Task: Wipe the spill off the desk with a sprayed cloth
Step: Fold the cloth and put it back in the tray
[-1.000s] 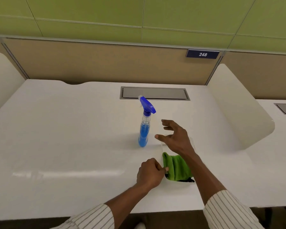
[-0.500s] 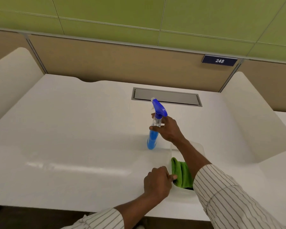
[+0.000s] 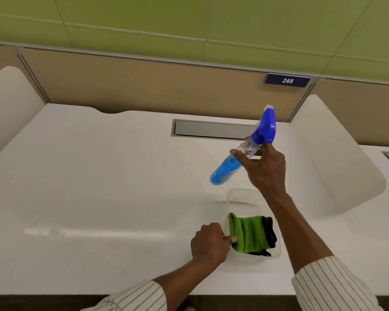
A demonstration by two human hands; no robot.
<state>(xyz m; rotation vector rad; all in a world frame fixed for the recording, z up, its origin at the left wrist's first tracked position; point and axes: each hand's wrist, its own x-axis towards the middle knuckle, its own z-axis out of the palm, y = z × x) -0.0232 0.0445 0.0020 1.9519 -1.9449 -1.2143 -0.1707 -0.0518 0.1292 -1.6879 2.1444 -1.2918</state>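
Note:
My right hand (image 3: 263,167) grips the neck of a clear spray bottle (image 3: 229,164) with blue liquid and a blue trigger head; it is lifted off the white desk (image 3: 99,187) and tilted, base down-left. A folded green cloth (image 3: 247,234) with a black edge lies in a clear plastic tray (image 3: 240,196) near the desk's front edge. My left hand (image 3: 209,243) rests in a loose fist against the tray's left side, thumb touching the cloth's edge. A faint wet streak (image 3: 54,232) glints on the desk at the front left.
A grey cable hatch (image 3: 211,130) is set into the desk at the back. White curved dividers stand at the left (image 3: 7,108) and right (image 3: 337,164). A tan panel with a sign reading 248 (image 3: 287,80) closes the back.
My right hand reached the bottle, closed on its neck, and lifted it off the desk, tilting it toward the right. My left hand stayed beside the tray.

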